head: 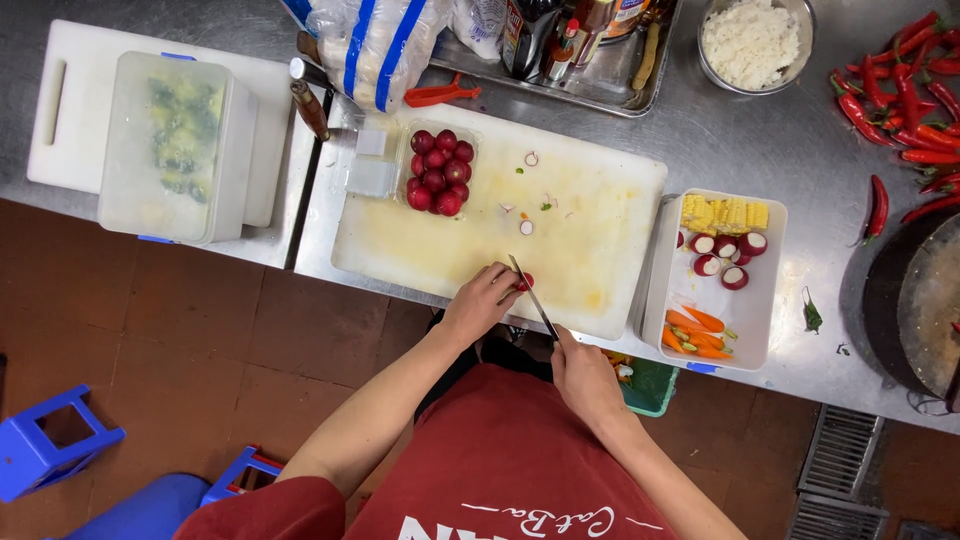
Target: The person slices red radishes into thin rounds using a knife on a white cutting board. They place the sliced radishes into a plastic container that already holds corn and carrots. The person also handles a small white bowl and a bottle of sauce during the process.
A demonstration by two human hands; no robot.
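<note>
The right hand [585,375] grips one knife [532,297], its blade on one radish [524,282] pinned under the left hand's [480,300] fingertips at the white cutting board's [590,215] near edge — farther back, five radish halves [722,257] sit in a tray [755,315] and about ten whole radishes [439,172] in a tub.

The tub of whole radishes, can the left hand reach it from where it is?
Probably yes. The left hand steadies a radish at the board's near edge, and only bare cutting board lies between it and the tub of radishes.
</note>
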